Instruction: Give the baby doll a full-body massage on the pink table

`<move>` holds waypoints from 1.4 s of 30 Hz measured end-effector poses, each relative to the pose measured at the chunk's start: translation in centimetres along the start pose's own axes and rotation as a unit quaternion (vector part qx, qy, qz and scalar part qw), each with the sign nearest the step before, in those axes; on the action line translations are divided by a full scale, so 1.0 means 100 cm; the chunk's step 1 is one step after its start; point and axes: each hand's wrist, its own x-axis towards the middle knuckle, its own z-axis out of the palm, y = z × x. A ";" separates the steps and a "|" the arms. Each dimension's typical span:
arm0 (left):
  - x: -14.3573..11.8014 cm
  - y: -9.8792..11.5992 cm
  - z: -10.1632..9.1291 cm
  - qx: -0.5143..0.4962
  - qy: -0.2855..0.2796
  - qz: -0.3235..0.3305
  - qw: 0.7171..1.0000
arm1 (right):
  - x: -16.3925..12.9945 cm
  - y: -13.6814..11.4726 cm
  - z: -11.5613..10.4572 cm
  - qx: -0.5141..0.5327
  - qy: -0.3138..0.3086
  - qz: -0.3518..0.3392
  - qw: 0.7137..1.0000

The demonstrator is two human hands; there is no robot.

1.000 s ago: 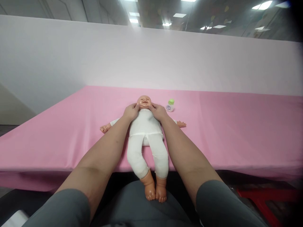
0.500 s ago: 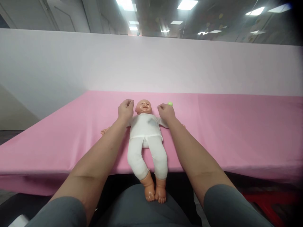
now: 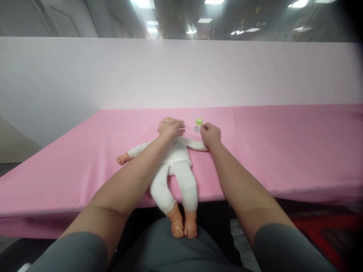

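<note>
A baby doll (image 3: 183,151) in a white top and white trousers lies on its back, its bare feet toward me over the table edge. My left hand (image 3: 172,128) is open, fingers stretched to the right across the doll's face and covering most of it. Whether the palm touches the face I cannot tell. My right hand (image 3: 211,134) is closed with thumb and finger together, beside a small clear jar (image 3: 197,128) with a green lid. What that hand holds, if anything, is hidden. The doll's hand on that side is mostly behind my right wrist.
A pink cloth (image 3: 269,158) covers the table, with a white partition (image 3: 181,71) rising behind it. A red stool (image 3: 326,230) stands below the table at the right. The doll's other hand (image 3: 123,158) reaches out to the left.
My left hand has opened and moved right, from beside the doll's head to over its face. My right hand has shifted outward, still closed, and the jar now shows beside it.
</note>
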 end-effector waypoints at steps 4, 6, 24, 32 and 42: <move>0.017 0.003 0.038 -0.129 -0.077 -0.111 0.982 | 0.000 0.002 0.002 0.015 0.012 -0.003 1.000; 0.029 0.002 0.054 -0.145 -0.078 -0.158 0.974 | 0.003 0.002 0.003 0.018 0.003 -0.008 1.000; 0.091 -0.018 0.110 -0.351 0.111 -0.321 0.872 | 0.028 0.004 0.038 -0.082 -0.125 -0.069 0.986; 0.075 -0.008 0.090 -0.379 0.075 -0.284 0.878 | 0.025 0.005 0.009 -0.079 -0.106 -0.085 0.988; -0.004 0.010 -0.005 -0.497 -0.004 -0.131 0.858 | -0.055 -0.113 -0.007 0.048 -0.214 -0.373 0.901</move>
